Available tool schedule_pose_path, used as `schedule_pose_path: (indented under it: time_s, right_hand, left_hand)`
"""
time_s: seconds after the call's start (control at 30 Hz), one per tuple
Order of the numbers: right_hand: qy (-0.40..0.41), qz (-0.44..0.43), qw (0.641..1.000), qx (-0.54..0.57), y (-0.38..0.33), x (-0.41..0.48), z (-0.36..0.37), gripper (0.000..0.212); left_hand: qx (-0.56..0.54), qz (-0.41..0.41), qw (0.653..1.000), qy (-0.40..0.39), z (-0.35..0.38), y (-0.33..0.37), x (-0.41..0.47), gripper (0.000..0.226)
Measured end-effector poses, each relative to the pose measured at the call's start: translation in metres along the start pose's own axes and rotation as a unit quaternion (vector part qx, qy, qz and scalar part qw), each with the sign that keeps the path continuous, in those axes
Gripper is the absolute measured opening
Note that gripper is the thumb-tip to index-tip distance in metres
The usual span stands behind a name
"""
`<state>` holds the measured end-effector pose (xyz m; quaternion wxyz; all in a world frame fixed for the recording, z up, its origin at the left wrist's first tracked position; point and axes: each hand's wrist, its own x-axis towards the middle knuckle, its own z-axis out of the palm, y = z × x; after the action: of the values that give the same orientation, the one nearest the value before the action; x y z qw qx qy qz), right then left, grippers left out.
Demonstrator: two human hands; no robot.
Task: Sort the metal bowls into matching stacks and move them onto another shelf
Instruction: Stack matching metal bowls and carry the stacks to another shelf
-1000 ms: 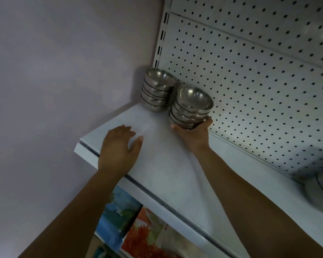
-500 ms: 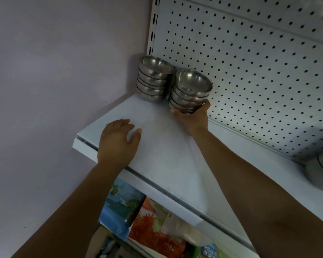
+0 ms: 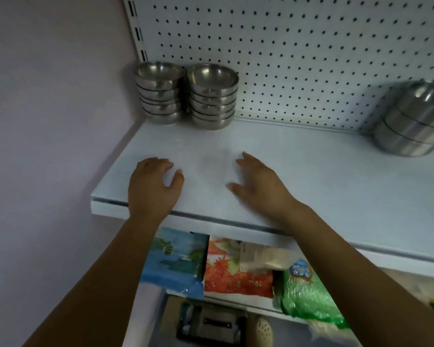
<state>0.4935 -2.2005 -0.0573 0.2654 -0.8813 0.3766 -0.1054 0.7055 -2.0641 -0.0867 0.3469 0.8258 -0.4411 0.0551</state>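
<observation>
Two stacks of small metal bowls stand side by side at the back left corner of the white shelf [image 3: 311,171], against the pegboard. The left stack [image 3: 159,92] touches the right stack [image 3: 212,96]; each holds several bowls. My left hand [image 3: 153,189] rests on the shelf near its front edge, fingers loosely bent, holding nothing. My right hand [image 3: 258,186] hovers over the shelf with its fingers spread, well in front of the right stack and apart from it. A stack of larger metal bowls [image 3: 411,121] stands at the far right of the same shelf.
A lilac wall [image 3: 48,121] bounds the shelf on the left. The pegboard back panel [image 3: 298,58] rises behind the bowls. Below the shelf lie colourful bags: blue [image 3: 176,261], orange [image 3: 236,269] and green [image 3: 308,296].
My right hand has let go of the right bowl stack and drawn back toward the shelf's front. The view has turned right, bringing the larger bowls into sight.
</observation>
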Motion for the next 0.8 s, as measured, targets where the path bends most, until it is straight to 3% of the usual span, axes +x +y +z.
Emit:
schedule_pose_path:
  time_s: [0.17,0.23,0.3,0.5,0.63,0.8]
  right_hand:
    - [0.036,-0.003,0.999,-0.008,0.005,-0.068,0.008,0.067]
    - [0.059,0.000,0.998,0.005,0.004,-0.102,0.011,0.063]
    - [0.076,-0.008,0.997,0.029,0.003,-0.140,0.020,0.058]
    - [-0.025,-0.073,0.995,0.070,0.015,-0.226,0.071,0.053]
    - [-0.108,-0.070,0.990,0.065,0.038,-0.263,0.091,0.052]
    - [-0.220,-0.092,0.969,0.063,0.075,-0.311,0.106,0.056]
  left_hand:
    - [-0.001,0.109,0.991,-0.070,-0.009,0.003,-0.008,0.052]
    - [0.000,0.175,0.981,-0.088,-0.012,0.006,-0.035,0.052]
    - [-0.016,0.188,0.978,-0.086,-0.015,0.015,-0.083,0.049]
    - [-0.051,0.113,0.983,-0.136,-0.013,0.028,-0.238,0.048]
    - [0.022,0.068,0.981,-0.181,-0.010,0.014,-0.313,0.046]
    - [0.040,-0.075,0.976,-0.201,-0.015,0.031,-0.410,0.049]
